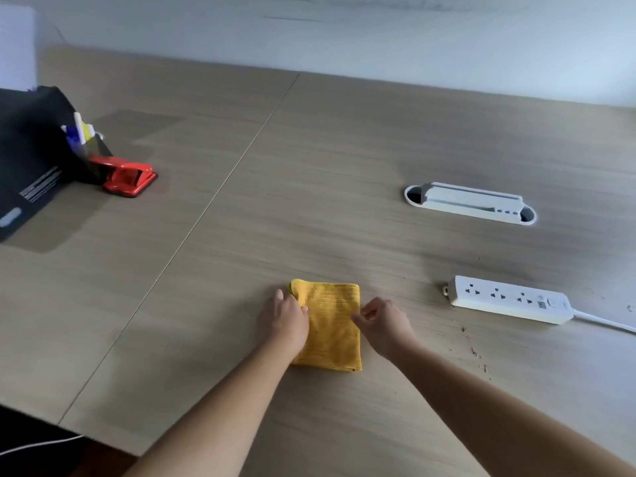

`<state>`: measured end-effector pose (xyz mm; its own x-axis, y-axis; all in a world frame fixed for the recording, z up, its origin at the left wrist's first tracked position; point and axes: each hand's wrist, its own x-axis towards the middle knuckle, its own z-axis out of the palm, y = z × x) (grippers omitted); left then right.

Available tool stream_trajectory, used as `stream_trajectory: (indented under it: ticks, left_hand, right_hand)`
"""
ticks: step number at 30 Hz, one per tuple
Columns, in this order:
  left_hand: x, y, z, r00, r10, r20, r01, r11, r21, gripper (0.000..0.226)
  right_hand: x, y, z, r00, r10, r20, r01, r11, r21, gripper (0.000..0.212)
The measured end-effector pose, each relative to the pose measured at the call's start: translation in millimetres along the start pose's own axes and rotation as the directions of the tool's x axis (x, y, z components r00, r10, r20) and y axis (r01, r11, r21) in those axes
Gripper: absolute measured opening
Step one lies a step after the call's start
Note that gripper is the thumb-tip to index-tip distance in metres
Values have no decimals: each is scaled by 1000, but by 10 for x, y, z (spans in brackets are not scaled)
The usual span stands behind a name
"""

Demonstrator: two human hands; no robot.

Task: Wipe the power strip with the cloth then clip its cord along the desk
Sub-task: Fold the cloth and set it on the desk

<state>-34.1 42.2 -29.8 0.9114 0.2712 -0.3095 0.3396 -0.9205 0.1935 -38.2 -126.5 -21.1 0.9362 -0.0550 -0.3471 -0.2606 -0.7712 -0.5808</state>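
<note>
A folded yellow cloth (330,325) lay flat on the tabletop (309,201). The left hand (285,320) rested on its left edge, fingers (298,301) pinching the cloth's far left corner. The right hand (383,325) sat at the right edge, fingers (364,313) curled loosely, touching the cloth but not clamped on it. The power strip (509,299) lay well to the right, untouched, cord (605,321) trailing right. A red stapler (129,179) stood far left.

The power strip's cord (605,321) runs off the right edge — the left hand (285,318) hides the cloth's (332,325) left edge.
</note>
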Motion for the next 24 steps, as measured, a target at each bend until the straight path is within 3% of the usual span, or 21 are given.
stream_trajectory:
  ticks: [2,4,8,12,13,15,18,21,24]
  left_hand:
    - [4,100,19,999,33,-6,-33,999,-41,39]
    - [59,188,-32,998,56,-13,-57,990,-130,37]
    - [297,428,-208,993,105,-47,-112,972,-208,34]
    - [586,737,-295,987,122,-103,-145,956,-255,36]
    - [625,763,-302,981,139,-132,-163,967,-196,41]
    - [668,734,-249,943,282,-175,-277,959,52,64]
    - [669,602,-94,852,521,56,-518,820,246,85]
    - [660,473,43,842,469,268,-530,812,245,82]
    - [640,429,95,861,431,269,-496,826,266,84]
  right_hand:
    - [-11,-14,63,999,-46,13,46,998,-49,14]
    - [5,0,44,999,-47,-26,47,999,13,10]
    - [183,56,-226,990,11,-137,15,982,188,16]
    - [501,76,-468,979,35,-200,13,972,234,24]
    - [556,90,-495,975,27,-222,14,983,182,33]
    - [607,159,-507,965,-56,-256,36,996,-83,53]
    - [571,296,-432,969,-235,-69,187,891,-415,66]
    - [557,439,-319,971,-217,105,240,836,-493,63]
    - [569,499,-305,971,-204,124,239,826,-510,63]
